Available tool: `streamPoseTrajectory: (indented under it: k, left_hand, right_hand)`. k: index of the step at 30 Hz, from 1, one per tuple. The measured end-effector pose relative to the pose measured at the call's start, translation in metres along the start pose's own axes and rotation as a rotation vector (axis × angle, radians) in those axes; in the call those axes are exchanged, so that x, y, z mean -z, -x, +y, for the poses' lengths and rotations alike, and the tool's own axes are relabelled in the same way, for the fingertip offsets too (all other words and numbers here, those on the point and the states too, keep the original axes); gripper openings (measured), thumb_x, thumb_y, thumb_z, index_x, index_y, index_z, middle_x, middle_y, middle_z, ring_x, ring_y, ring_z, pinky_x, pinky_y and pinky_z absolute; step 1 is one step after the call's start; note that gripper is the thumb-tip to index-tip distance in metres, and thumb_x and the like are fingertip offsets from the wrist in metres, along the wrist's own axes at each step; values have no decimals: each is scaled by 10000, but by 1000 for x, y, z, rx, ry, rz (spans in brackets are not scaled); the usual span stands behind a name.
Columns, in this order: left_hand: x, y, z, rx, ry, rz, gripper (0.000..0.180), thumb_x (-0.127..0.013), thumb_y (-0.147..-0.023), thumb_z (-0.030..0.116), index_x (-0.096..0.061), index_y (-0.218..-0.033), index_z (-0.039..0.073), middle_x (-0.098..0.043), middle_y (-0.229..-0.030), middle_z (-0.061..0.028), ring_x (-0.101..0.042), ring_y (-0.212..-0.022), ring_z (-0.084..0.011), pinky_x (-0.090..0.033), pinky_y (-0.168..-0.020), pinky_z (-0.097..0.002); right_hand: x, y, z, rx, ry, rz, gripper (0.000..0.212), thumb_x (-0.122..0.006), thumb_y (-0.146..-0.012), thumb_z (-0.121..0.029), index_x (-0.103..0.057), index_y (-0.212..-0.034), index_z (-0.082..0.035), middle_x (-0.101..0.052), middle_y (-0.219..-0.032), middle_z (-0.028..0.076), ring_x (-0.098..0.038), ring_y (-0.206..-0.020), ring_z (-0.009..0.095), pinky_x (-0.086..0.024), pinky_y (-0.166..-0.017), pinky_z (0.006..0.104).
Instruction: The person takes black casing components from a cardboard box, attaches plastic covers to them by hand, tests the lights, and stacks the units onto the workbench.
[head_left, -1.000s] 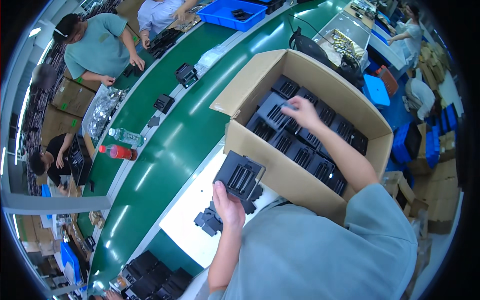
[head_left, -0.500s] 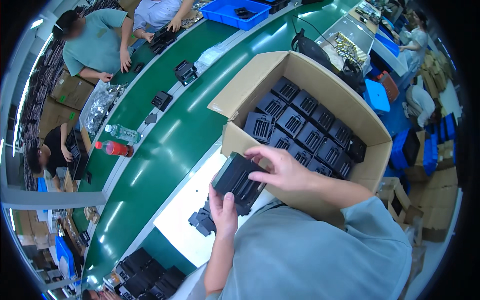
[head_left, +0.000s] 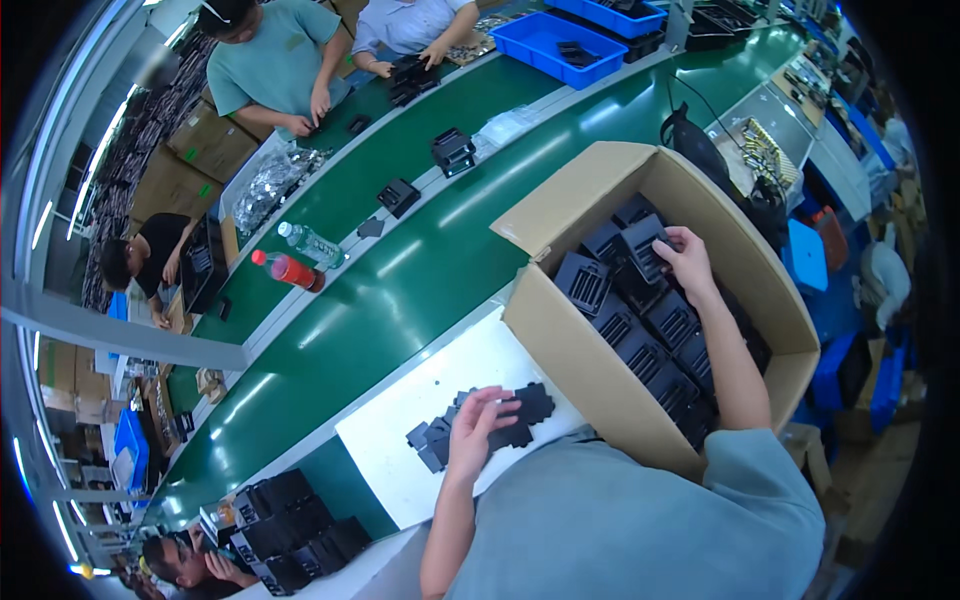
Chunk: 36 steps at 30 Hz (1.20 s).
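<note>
My right hand (head_left: pixel 685 262) reaches into an open cardboard box (head_left: pixel 590 370) and grips the edge of a black slotted plastic housing (head_left: pixel 642 245). That housing lies tilted over the others in the box, several black housings of the same kind (head_left: pixel 640 350) packed in rows. My left hand (head_left: pixel 475 430) is over a white board (head_left: pixel 385 450), its fingers loosely bent and apart, with nothing seen in them. Beside and beneath it lie small flat black pieces (head_left: pixel 535 402) in a loose heap. My right forearm hides part of the box's contents.
A green conveyor (head_left: pixel 400 290) runs past the board, with a clear bottle (head_left: pixel 312 245) and a red-filled bottle (head_left: pixel 288 270) on its far rail. Black housings (head_left: pixel 290 530) are stacked at lower left. Co-workers sit across the line; a blue tray (head_left: pixel 560 50) stands beyond.
My right hand has carried the housing from in front of me into the box. My left hand has let go of it and stays above the board. The view has shifted.
</note>
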<state>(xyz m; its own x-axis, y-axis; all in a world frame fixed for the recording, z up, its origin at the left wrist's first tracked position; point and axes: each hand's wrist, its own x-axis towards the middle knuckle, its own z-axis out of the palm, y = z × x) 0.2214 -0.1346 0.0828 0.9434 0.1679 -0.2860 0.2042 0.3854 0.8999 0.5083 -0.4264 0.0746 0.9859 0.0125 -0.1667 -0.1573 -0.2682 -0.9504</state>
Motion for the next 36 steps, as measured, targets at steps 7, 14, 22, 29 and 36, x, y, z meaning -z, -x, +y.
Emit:
streamPoseTrajectory:
  k: [7,14,22,29,36]
  left_hand:
    - [61,7,-45,246,-165,276,217,-470,-942,168,-524,-1103,32,-586,-1089,-94,-595,-979,-189,-495,-778,-290]
    - [101,-31,-28,242,-244,387,242,-468,-941,203,-520,-1097,25,-590,-1072,-109,-597,-979,-198,-499,-783,-312]
    - [153,-192,11,167,-507,348,290,-522,-906,221,-507,-1114,20,-592,-1064,-114,-578,-991,-200,-483,-794,-323]
    - [184,-363,42,-50,-1082,526,686,-610,-811,399,-321,-1299,12,-378,-1328,-238,-400,-1223,-344,-363,-979,-397]
    - [189,-455,64,90,-1298,765,989,-680,-677,561,-194,-1389,76,-211,-1433,-223,-274,-1312,-354,-276,-1029,-477]
  right_hand:
    - [-43,-39,52,568,534,299,328,-697,-762,-202,-587,-997,-2,-576,-939,144,-576,-817,269,-451,-769,360]
    - [-79,58,16,-59,33,-249,412,-655,-803,-93,-416,-1137,-49,-438,-970,117,-584,-704,175,-506,-571,278]
    - [-97,69,18,-464,-483,-120,253,-576,-825,27,-385,-967,-59,-454,-894,68,-551,-790,178,-564,-733,380]
    - [-67,42,-32,-413,179,-361,98,-607,-841,-49,-528,-875,-1,-565,-715,61,-617,-639,147,-541,-553,258]
    - [-182,-114,-174,532,601,-405,348,-646,-819,-174,-485,-1053,27,-540,-939,111,-569,-883,196,-465,-764,302]
